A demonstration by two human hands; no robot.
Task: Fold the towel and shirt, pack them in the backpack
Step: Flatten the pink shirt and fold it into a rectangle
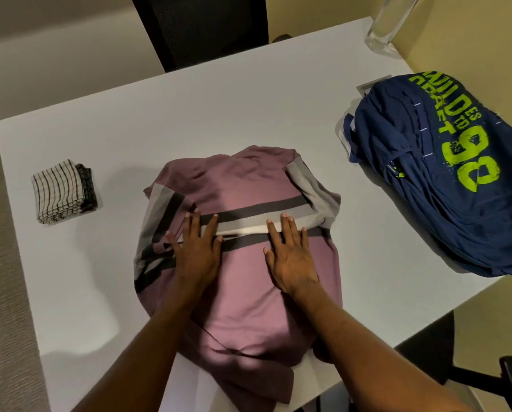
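Observation:
A mauve shirt (242, 185) with grey and dark stripes lies spread on the white table (189, 108), its sleeves folded inward and its bottom hem hanging over the near edge. My left hand (196, 251) and my right hand (290, 257) press flat on its middle, palms down, fingers spread over the striped band. A folded towel (63, 190), white with dark stripes, sits as a small square stack at the left. A navy backpack (445, 173) with lime-green lettering lies flat at the right, apart from the shirt.
A black chair (201, 28) stands behind the table's far edge. A clear glass object (388, 25) stands at the far right corner. Another black chair's base (445, 349) and armrest show at the lower right. Carpet lies to the left.

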